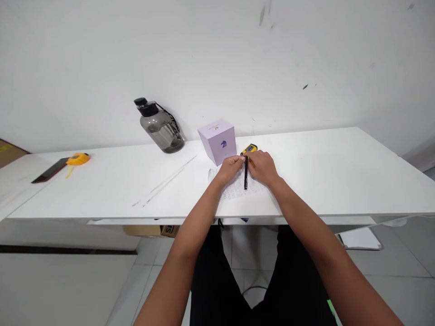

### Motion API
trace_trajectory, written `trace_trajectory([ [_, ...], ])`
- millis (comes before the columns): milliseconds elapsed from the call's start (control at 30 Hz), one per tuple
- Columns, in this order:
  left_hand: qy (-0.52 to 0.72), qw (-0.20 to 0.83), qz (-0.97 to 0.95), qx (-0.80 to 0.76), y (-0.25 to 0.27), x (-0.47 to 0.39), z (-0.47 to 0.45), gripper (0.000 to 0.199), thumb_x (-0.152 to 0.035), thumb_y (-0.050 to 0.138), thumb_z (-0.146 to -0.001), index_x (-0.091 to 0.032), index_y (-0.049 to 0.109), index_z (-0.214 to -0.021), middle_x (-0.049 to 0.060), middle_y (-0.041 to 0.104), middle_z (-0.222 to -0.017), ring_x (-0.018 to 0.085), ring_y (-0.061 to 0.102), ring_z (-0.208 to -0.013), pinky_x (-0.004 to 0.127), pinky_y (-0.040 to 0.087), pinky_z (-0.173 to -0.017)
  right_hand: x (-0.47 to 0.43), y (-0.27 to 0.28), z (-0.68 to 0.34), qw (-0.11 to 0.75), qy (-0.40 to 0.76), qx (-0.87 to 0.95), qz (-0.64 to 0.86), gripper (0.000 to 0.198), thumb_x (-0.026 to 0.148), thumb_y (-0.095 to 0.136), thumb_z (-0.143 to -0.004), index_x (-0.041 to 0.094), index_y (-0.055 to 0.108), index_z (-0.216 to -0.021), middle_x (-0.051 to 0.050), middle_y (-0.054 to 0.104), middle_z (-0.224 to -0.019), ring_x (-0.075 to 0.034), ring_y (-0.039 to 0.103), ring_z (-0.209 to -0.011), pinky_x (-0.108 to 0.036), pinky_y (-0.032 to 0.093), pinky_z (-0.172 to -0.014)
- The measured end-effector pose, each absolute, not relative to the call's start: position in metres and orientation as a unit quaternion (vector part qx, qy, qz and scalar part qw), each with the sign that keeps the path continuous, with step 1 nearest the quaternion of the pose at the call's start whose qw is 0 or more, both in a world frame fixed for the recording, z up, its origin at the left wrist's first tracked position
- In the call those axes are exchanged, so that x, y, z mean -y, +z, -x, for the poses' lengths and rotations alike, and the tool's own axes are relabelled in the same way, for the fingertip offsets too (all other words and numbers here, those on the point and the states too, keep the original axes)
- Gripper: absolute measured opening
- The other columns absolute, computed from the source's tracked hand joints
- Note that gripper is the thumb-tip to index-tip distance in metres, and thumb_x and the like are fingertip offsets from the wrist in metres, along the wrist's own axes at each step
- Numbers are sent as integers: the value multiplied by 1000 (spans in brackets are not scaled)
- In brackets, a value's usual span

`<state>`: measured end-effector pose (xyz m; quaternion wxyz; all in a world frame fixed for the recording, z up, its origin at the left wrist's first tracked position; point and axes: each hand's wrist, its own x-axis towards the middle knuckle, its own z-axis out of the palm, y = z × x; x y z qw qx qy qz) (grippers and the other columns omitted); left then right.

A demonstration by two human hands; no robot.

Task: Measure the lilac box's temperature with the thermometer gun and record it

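Observation:
My left hand [230, 170] and my right hand [263, 166] meet just in front of a lilac box [222, 145]. The left fingers are pinched together at the upper end of a black pen [246, 174], which points toward me. Closed around a small yellow-and-black handheld device [249, 148], the right hand hides most of its body; its top shows beyond the fingers. Beneath both hands lies a crinkled clear sheet that looks like bubble wrap [234, 191]. Exactly how the fingertips share the pen is too small to see.
A grey water bottle [163, 129] with a black lid stands left of the box. Farther left are a yellow tape measure [78, 159] and a dark flat tool [50, 170]. The white table [333, 176] meets the wall behind; a cardboard box [142, 230] is below.

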<state>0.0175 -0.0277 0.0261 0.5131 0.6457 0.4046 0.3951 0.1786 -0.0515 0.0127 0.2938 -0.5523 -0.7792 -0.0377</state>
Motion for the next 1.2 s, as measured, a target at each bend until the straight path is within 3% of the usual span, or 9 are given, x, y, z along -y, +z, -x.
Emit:
trace_trajectory([
  [167,395,477,-653,-436,26,29,-19,23,-37,62,-91,-16,72,-91,-2,58,-67,10,48,-62,24,40,-62,44,12,-183,309,-29,752,581,30,24,48,-94,16,69,-114,-14,75,-106,-30,65,-101,-40,39,-88],
  [333,307,284,-757,-502,20,32,-17,24,-35,59,-96,-21,73,-109,1,65,-77,17,59,-77,29,46,-75,49,18,-197,375,-47,653,656,26,19,43,-91,19,65,-105,-7,72,-84,-25,65,-84,-44,35,-96],
  [433,295,159,-809,-483,12,30,-18,35,-36,63,-95,-25,68,-128,7,69,-110,23,61,-106,35,48,-96,57,22,-197,444,-47,596,667,20,22,44,-92,22,60,-104,-4,69,-80,-23,65,-81,-44,39,-97],
  [500,300,121,-827,-460,6,27,-20,44,-36,66,-93,-25,65,-135,11,60,-138,28,51,-130,41,42,-113,62,27,-192,498,-10,557,665,15,30,44,-95,24,56,-102,-2,66,-78,-22,65,-78,-40,45,-89],
  [633,283,151,-819,-475,-1,18,-21,57,-45,68,-92,-30,58,-146,11,30,-169,36,27,-154,52,28,-125,78,39,-188,576,98,520,623,22,49,47,-95,28,48,-93,2,57,-71,-19,58,-69,-31,46,-68],
  [733,268,205,-808,-483,-1,15,-21,73,-52,71,-88,-34,47,-154,7,20,-175,38,18,-159,54,26,-126,95,37,-202,543,177,577,583,37,61,51,-93,27,47,-79,5,47,-60,-16,47,-57,-30,39,-58],
  [833,262,240,-804,-477,3,15,-22,79,-48,71,-88,-32,40,-159,6,32,-171,34,27,-157,49,28,-126,105,21,-220,461,310,646,524,49,67,38,-96,26,53,-75,5,44,-53,-15,43,-51,-30,37,-56],
  [900,263,245,-805,-472,6,15,-22,73,-44,67,-91,-29,41,-158,6,41,-167,31,35,-153,46,28,-126,106,10,-226,464,366,623,514,53,68,34,-95,25,57,-73,3,47,-53,-15,44,-52,-30,37,-55],
  [1200,283,263,-800,-460,2,13,-20,64,-37,59,-95,-28,44,-156,5,44,-166,28,42,-152,45,32,-125,103,6,-218,407,328,639,565,51,60,56,-84,24,36,-53,4,38,-52,-12,39,-55,-28,31,-55],
])
